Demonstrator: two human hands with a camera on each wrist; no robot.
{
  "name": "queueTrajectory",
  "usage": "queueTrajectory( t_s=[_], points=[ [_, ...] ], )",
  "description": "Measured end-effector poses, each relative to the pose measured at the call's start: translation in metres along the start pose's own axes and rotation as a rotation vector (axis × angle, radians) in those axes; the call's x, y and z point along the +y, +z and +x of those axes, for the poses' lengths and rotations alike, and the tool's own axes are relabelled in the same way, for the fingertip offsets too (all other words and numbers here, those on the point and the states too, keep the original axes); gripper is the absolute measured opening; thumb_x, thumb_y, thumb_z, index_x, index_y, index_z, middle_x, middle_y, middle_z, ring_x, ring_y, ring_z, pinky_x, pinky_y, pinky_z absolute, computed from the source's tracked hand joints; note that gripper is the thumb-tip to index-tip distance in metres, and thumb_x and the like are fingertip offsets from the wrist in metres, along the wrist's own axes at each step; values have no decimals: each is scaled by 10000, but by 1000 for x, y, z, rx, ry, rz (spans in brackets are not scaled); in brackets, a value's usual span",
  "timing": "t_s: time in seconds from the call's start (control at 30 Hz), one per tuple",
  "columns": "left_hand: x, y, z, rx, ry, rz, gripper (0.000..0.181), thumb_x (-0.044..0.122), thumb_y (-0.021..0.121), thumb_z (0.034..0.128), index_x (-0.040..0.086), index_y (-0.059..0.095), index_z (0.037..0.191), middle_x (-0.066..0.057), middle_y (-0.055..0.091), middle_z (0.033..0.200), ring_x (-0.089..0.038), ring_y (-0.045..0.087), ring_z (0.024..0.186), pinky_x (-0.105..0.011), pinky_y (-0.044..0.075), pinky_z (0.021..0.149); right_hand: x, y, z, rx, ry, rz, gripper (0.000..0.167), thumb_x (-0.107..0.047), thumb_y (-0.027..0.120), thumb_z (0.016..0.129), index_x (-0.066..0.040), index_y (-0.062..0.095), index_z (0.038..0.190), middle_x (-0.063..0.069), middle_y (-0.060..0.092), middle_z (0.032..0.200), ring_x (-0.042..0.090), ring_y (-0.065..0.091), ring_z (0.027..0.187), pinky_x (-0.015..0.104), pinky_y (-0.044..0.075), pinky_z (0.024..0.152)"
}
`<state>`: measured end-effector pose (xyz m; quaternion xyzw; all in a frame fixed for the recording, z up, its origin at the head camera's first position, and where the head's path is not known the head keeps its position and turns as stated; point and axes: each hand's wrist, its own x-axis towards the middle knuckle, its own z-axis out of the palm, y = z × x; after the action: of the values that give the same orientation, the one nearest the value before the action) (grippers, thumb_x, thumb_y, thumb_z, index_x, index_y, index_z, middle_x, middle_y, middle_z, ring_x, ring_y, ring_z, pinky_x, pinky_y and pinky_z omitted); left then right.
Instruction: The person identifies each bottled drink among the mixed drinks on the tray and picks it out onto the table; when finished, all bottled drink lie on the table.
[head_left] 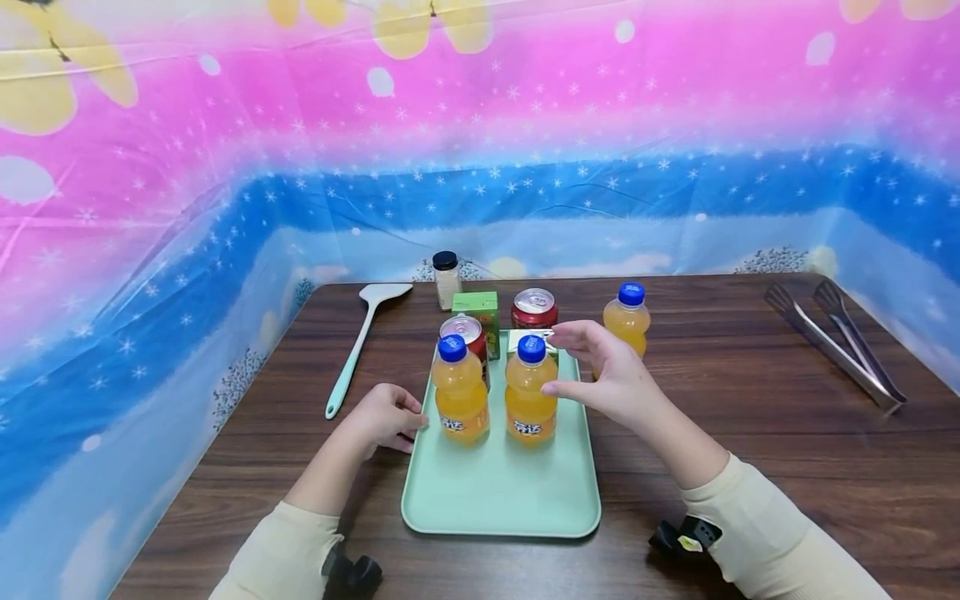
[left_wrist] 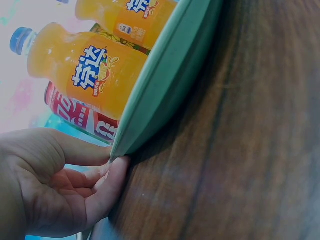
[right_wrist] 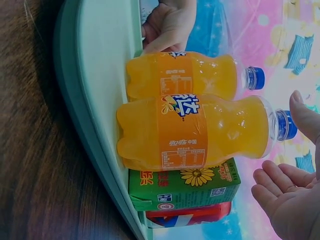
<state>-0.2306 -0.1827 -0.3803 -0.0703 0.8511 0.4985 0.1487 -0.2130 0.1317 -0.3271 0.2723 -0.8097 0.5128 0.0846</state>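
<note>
My left hand (head_left: 386,417) pinches the left rim of a pale green tray (head_left: 502,504) between thumb and fingers, seen closely in the left wrist view. Two upright orange soda bottles (head_left: 461,404) with blue caps stand side by side on it. Beside the right-hand bottle (head_left: 529,400), my right hand (head_left: 611,379) is spread, thumb and fingers apart; in the right wrist view the hand (right_wrist: 287,195) is near the cap, gripping nothing. Behind the bottles on the tray are a red can (head_left: 471,331) and a green drink carton (right_wrist: 182,185), mostly hidden in the head view.
Another green carton (head_left: 477,305) and red can (head_left: 535,307) stand at the tray's far end. A third orange bottle (head_left: 627,321) is on the table to the right. A spatula (head_left: 356,354) and black-lidded jar (head_left: 447,283) lie left and back; metal tongs (head_left: 843,350) lie far right.
</note>
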Motion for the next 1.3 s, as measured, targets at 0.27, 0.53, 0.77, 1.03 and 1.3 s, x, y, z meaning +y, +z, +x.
queueTrajectory(
  t_s=[0.27, 0.53, 0.77, 1.03, 1.3],
  points=[
    [-2, 0, -1, 3, -6, 0, 153, 18, 668, 845, -51, 562, 931, -163, 564, 851, -239, 590, 692, -350, 567, 570, 0, 2, 0, 1, -4, -7, 644, -251, 808, 744, -88, 477, 1272, 108, 563, 1233, 219, 529, 1154, 402, 415, 987],
    [-3, 0, -2, 5, -9, -2, 151, 15, 670, 844, -49, 559, 926, -159, 561, 835, -235, 582, 685, -351, 566, 564, -1, 2, 1, 3, 10, -6, 663, -261, 809, 742, -69, 472, 1279, 73, 566, 1232, 227, 524, 1163, 414, 414, 986],
    [-3, 1, -2, 5, -7, -3, 152, 15, 670, 843, -48, 561, 928, -159, 566, 840, -236, 583, 692, -350, 566, 567, -2, 2, 2, -2, 20, -6, 690, -286, 811, 736, -67, 464, 1291, 55, 560, 1244, 216, 512, 1176, 421, 407, 993],
    [1, 1, -2, 5, -13, -2, 153, 14, 673, 840, -47, 561, 925, -160, 564, 845, -236, 582, 695, -348, 566, 568, -4, 1, 3, 1, 24, -3, 698, -286, 813, 732, -67, 461, 1294, 48, 556, 1252, 206, 502, 1184, 415, 406, 995],
    [4, 0, -3, 2, -9, -1, 150, 14, 670, 843, -47, 559, 924, -159, 569, 844, -240, 586, 698, -348, 566, 571, -5, 2, 5, 4, 24, 13, 686, -254, 815, 732, -68, 465, 1292, 65, 550, 1261, 226, 499, 1191, 449, 411, 983]
  ],
)
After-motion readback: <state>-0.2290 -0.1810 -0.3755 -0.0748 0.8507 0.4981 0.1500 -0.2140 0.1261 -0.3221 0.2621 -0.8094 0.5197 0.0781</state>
